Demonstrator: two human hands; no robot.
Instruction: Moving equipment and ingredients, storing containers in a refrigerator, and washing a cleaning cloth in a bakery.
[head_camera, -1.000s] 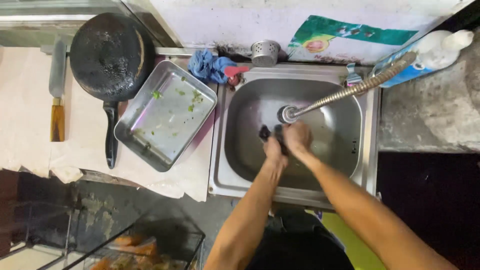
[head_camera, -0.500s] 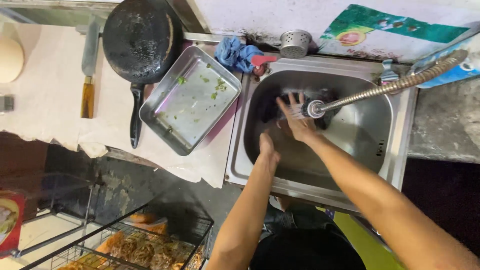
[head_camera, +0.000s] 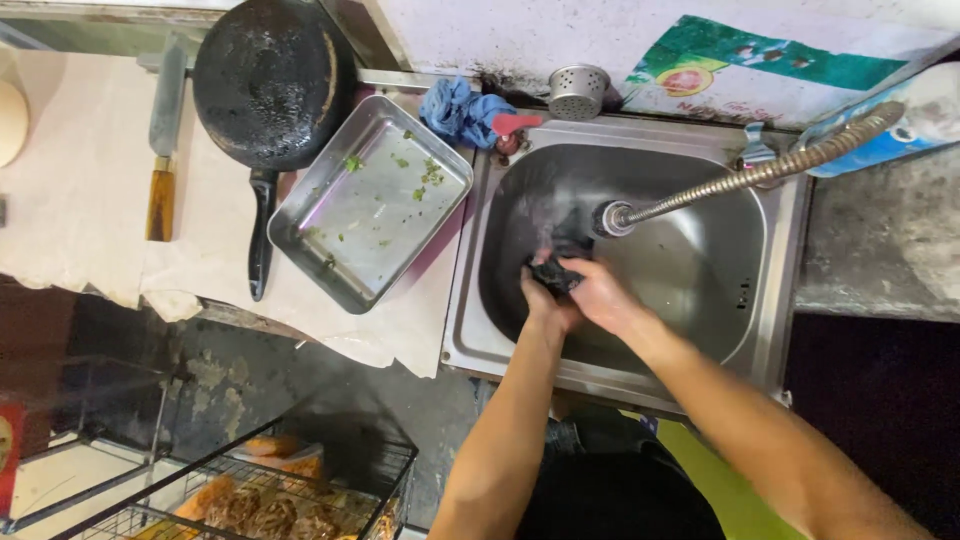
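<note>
Both my hands are together inside the steel sink, just below the end of the flexible metal tap hose. My left hand and my right hand squeeze a small dark wet thing between them, perhaps a cloth or scrubber; what it is stays unclear. The hose nozzle hangs right above the hands.
A metal tray with green scraps sits left of the sink, next to a black frying pan and a wooden-handled knife. A blue cloth and a perforated metal cup lie behind the sink. A wire basket stands below.
My right hand has come down from the nozzle and closed together with the left on the dark thing. The view has drifted a little.
</note>
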